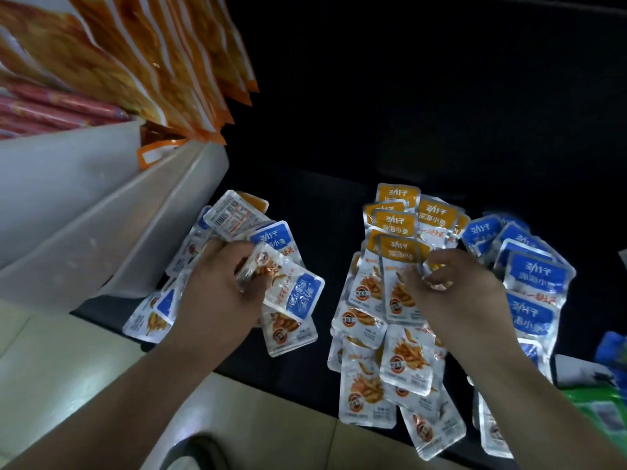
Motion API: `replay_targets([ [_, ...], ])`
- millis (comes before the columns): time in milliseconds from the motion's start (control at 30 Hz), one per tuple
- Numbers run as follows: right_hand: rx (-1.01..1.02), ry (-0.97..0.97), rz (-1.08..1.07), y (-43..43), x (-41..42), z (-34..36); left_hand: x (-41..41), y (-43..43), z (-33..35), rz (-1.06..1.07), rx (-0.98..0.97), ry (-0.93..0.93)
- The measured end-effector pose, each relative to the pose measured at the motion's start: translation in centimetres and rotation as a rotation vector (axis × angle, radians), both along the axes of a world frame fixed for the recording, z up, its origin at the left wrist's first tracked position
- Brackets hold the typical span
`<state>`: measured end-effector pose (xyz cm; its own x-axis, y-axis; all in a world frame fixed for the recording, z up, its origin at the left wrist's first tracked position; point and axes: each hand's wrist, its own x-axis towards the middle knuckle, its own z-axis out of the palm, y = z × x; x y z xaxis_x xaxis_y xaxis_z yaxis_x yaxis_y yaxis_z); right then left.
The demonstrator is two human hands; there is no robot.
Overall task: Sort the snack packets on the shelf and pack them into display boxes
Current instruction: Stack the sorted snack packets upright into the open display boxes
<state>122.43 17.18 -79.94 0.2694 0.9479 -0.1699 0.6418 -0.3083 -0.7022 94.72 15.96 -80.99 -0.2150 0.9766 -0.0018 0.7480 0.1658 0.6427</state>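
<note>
Three heaps of snack packets lie on the dark shelf (322,198), with one packet in each hand.
The left hand (217,283) pinches a blue-topped packet (295,296) above the unsorted heap (237,215) beside the white bin (68,198). The right hand (454,286) grips an orange-topped packet (400,266) over the orange pile (397,222), just beside the blue pile (532,276). Colours are kept apart, likely for boxing. The packets are flat, crinkly, glossy foil pouches.
</note>
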Motion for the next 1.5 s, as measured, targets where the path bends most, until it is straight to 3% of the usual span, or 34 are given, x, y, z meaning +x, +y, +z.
replay_targets([
  [100, 0.112, 0.057, 0.047, -0.4, -0.9, 1.0, -0.1, 0.2, 1.6, 0.193, -0.086, -0.300],
  [200, -0.026, 0.421, 0.110, -1.0, -3.4, 2.9, 0.4, 0.1, 3.4, 0.384, -0.078, -0.806],
  [267, -0.181, 0.622, 0.179, -1.3, -5.3, 4.0, 1.4, -0.2, 4.6, 0.387, -0.047, -1.030],
  [333, -0.247, 0.735, 0.221, -1.6, -7.0, 4.2, 2.7, -0.9, 5.2, 0.308, -0.079, -1.110],
  [400, -0.224, 0.797, 0.184, -1.8, -8.2, 3.8, 4.0, -1.8, 5.1, 0.177, -0.186, -1.008],
  [467, -0.203, 0.817, 0.095, -1.8, -8.4, 3.4, 4.1, -2.8, 3.9, 0.056, -0.228, -0.768],
  [567, -0.214, 0.779, 0.008, -1.7, -7.6, 2.7, 1.8, -3.1, 1.0, -0.005, -0.163, -0.235],
  [667, -0.214, 0.695, 0.010, -1.8, -7.0, 2.6, -0.3, -2.8, -0.7, -0.059, -0.293, 0.264],
  [767, -0.212, 0.688, 0.006, -2.0, -7.0, 2.4, -0.1, -2.6, -1.5, -0.072, -0.275, 0.407],
  [1000, -0.230, 0.690, -0.012, -2.2, -6.3, 2.2, 0.2, -2.7, -2.5, -0.078, -0.172, 0.361],
  [1167, -0.243, 0.726, -0.059, -2.2, -4.5, 2.3, 0.4, -2.0, -2.9, -0.069, -0.150, 0.497],
  [1233, -0.256, 0.750, -0.088, -2.4, -3.6, 2.5, 0.6, -1.6, -2.5, -0.065, -0.186, 0.466],
  [1367, -0.256, 0.707, -0.102, -2.9, -1.2, 2.7, 1.1, -1.0, -0.1, -0.053, -0.204, 0.243],
  [1500, -0.198, 0.611, -0.170, -4.0, 2.8, 3.7, 5.5, -1.3, 3.9, -0.032, -0.148, -0.195],
])
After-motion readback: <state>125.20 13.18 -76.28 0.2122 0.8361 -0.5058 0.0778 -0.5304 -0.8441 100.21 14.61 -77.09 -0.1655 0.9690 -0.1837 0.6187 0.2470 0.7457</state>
